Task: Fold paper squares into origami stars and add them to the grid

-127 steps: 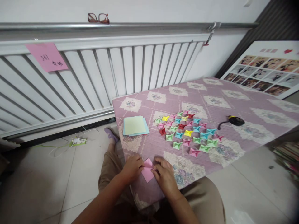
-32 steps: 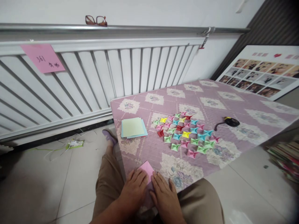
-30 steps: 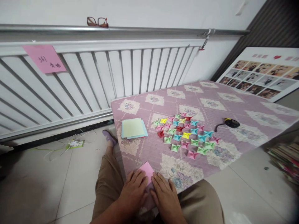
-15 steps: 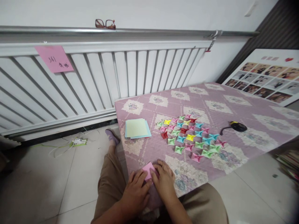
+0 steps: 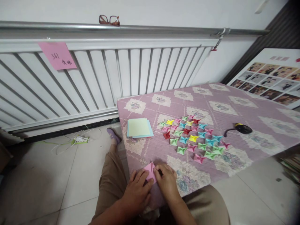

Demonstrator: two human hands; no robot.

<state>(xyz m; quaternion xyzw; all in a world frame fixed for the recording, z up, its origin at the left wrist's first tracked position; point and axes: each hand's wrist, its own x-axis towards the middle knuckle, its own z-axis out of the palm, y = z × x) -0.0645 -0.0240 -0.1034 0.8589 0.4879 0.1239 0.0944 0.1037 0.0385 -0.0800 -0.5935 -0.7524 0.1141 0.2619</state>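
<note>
A small folded piece of pink origami paper [image 5: 151, 171] lies at the near left corner of the cloth-covered table [image 5: 161, 107]. My left hand [image 5: 138, 189] holds its left and lower edge down, fingers over the paper and thumb close beside them. At the right side, my right hand [image 5: 167, 179] has thumb and index finger pinched on a flap; its other fingers are curled. Crease lines show on the paper's upper part. Beyond my hands lie several small folded paper shapes [image 5: 193, 138] in pink, green, blue, yellow and red.
Left of the shapes is a stack of square paper sheets [image 5: 139, 127], pale green on top. A black object with a cord [image 5: 243, 128] lies to the right. A white radiator [image 5: 131, 72] and rail border the table; a photo board [image 5: 269, 75] leans at far right.
My right hand has gone from lying over the pink paper to pinching its right flap, so more creased paper shows. My left hand stays in place. The view has shifted slightly.
</note>
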